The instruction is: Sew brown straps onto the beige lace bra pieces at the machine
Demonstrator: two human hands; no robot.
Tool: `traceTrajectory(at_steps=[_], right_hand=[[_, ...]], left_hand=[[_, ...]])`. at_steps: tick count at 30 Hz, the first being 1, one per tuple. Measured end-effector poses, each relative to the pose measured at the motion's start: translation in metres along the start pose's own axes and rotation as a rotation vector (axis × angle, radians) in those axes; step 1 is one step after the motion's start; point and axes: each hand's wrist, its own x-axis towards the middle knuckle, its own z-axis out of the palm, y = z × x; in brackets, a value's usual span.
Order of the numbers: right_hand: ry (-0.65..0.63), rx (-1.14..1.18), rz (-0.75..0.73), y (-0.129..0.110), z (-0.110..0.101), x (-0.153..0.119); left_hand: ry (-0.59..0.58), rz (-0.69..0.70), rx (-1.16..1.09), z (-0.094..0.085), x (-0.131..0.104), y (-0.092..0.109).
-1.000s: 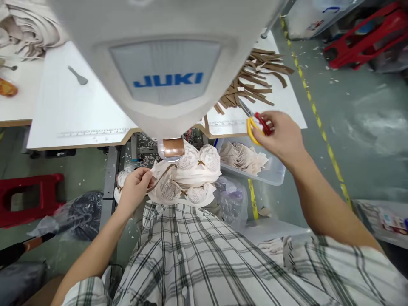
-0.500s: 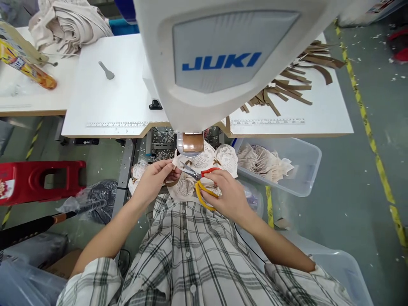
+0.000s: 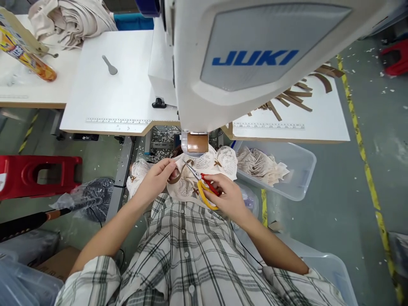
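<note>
My right hand (image 3: 227,196) grips scissors (image 3: 204,187) with one red and one yellow handle, their blades pointing up and left. Cream lace bras (image 3: 227,160) with small brown bows lie under the sewing machine's work end (image 3: 196,143) and in my lap. Pinched in my left hand (image 3: 161,173) is the edge of the cream bra fabric, close to the scissor tips. A brown strip (image 3: 176,178) curves beside those fingers; whether they hold it too is unclear.
A white JUKI sewing machine (image 3: 191,85) hangs over the work. Brown strips (image 3: 296,95) lie on the right tabletop (image 3: 331,123). At right, a clear bin (image 3: 298,187) holds cream fabric (image 3: 261,165). A red stool (image 3: 70,178) stands at left.
The red and yellow scissor handles have closed together, and the blades appear narrowed. The view has shifted, so the machine head sits farther right. My left hand keeps its pinch.
</note>
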Motion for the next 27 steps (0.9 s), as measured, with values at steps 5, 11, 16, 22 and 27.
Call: traceTrajectory(at_steps=[5, 11, 16, 22, 27], right_hand=[[-0.001, 0.068, 0.039, -0.004, 0.007, -0.004], [-0.011, 0.099, 0.001, -0.009, 0.019, 0.010], [-0.032, 0.117, -0.017, -0.008, 0.019, 0.017], [-0.028, 0.114, 0.091, -0.001, 0.016, 0.006], [0.017, 0.080, 0.182, 0.029, -0.013, -0.004]], left_hand=[[0.053, -0.009, 0.080, -0.004, -0.002, 0.003], [0.027, -0.052, 0.064, -0.001, -0.002, 0.009], [0.064, -0.082, 0.058, -0.004, -0.002, 0.008], [0.138, -0.029, 0.051, -0.010, 0.000, 0.004], [0.248, 0.170, 0.424, -0.024, 0.003, -0.003]])
